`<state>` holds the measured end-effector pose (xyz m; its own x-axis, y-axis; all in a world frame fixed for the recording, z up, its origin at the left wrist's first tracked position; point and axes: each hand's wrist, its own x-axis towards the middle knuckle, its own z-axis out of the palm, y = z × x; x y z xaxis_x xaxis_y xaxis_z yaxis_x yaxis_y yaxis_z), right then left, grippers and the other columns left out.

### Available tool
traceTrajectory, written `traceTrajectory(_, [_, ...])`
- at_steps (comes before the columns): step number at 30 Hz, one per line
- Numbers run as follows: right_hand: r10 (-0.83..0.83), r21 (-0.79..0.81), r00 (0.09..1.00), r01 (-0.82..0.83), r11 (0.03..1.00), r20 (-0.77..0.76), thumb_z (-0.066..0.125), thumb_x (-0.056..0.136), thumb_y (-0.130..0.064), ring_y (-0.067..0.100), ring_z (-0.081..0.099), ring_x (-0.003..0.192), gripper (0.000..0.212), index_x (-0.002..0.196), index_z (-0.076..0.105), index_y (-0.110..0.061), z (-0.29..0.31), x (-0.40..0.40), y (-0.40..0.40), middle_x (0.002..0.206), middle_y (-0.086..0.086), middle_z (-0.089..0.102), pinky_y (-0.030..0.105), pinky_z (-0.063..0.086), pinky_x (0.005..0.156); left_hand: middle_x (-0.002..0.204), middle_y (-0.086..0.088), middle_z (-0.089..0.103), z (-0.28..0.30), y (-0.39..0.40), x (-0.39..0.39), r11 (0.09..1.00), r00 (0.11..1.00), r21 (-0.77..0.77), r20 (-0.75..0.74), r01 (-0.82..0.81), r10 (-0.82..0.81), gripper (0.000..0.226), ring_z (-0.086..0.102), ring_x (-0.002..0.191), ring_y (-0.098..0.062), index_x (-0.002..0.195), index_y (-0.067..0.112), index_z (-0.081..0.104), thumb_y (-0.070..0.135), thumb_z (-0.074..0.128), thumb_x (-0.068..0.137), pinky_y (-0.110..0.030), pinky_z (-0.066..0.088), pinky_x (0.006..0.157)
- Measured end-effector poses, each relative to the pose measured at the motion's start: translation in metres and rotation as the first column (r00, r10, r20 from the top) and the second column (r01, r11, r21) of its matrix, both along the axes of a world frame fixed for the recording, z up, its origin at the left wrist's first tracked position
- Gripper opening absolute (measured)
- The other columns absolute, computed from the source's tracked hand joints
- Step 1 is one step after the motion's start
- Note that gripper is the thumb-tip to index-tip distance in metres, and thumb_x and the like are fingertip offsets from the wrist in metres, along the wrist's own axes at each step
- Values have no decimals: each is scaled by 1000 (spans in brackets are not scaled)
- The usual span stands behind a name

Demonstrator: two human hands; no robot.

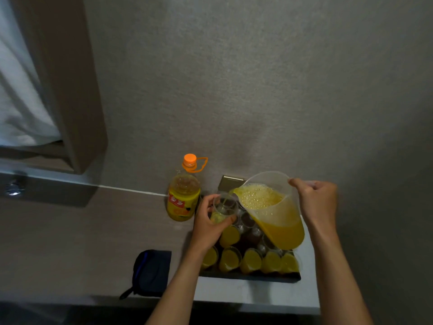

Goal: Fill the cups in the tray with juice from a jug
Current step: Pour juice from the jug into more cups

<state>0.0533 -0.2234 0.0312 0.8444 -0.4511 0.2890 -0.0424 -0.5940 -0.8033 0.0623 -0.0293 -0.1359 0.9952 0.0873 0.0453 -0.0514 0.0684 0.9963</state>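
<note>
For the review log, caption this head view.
Right hand tilts jug, pouring juice into a cup held by left hand above the tray.

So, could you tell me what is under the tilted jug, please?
Under the jug, clear empty cups stand in the tray; the jug covers whatever stands further right.

One camera on the person's head, looking forward and down, close above the bench (234, 292), both arms reaching in from the bottom, wall behind.

A grey counter (98, 242) carries a dark tray (248, 277), a juice bottle (183, 198) at its ten o'clock, and a blue pouch (150, 272) at eight o'clock.
</note>
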Motion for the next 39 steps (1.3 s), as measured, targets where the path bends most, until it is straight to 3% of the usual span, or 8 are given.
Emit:
traceTrajectory(4, [1,1,1000,-1,1000,13,74,81,-39,22,41,46,52,58,55,4,0,-1,1,48,12,45,52,55,62,116,34,60,-3,-1,0,1000,1000,-11,-12,-6,6,59,53,104,20,118,38,57,19,91,73,-4,45,81])
traceTrajectory(7, [-10,-12,1000,10,1000,18,73,80,-40,21,39,46,53,55,52,2,2,0,2,46,3,40,51,54,61,121,27,61,-4,-1,0,1000,1000,-8,-2,-15,15,59,54,106,16,119,35,58,19,91,73,-10,46,84])
traceTrajectory(10, [-12,-16,1000,12,1000,15,74,81,-39,20,36,45,48,49,51,-11,4,-2,4,45,1,38,52,53,60,125,20,61,-6,-1,0,1000,1000,-2,-9,-14,14,61,54,107,16,122,32,58,21,92,73,-15,44,88])
traceTrajectory(17, [-18,-11,1000,18,1000,25,74,80,-38,20,33,44,48,47,46,-16,8,0,5,45,0,35,50,51,58,128,20,59,-8,2,0,1000,1000,23,-21,-1,1,61,51,107,20,124,33,57,22,91,74,-4,42,83])
traceTrajectory(22, [-12,-24,1000,13,1000,27,74,81,-38,19,32,45,47,48,47,-17,8,1,4,45,-1,36,39,41,56,127,17,61,-9,2,2,1000,1000,28,-21,-3,3,60,53,110,16,123,32,58,19,91,74,0,40,84])
traceTrajectory(26, [-8,-35,1000,9,999,17,72,80,-40,19,34,45,45,50,50,-16,10,1,4,45,0,38,47,47,55,126,16,62,-9,1,3,1000,1000,30,-16,-6,6,60,54,110,14,122,30,58,17,91,74,-1,40,84])
traceTrajectory(31, [-18,-65,1000,20,998,24,72,81,-39,20,34,43,45,49,50,-15,12,2,4,44,-2,37,44,45,54,127,16,61,-12,2,4,999,999,33,-36,-5,6,62,53,112,13,125,31,57,19,91,74,-1,40,85])
traceTrajectory(39, [-26,-65,1000,27,997,18,71,79,-43,20,37,44,45,51,53,-12,14,2,3,46,0,39,52,53,60,128,20,58,-10,4,1,1000,999,9,-52,-6,6,60,51,111,16,124,35,55,20,89,77,-4,43,79])
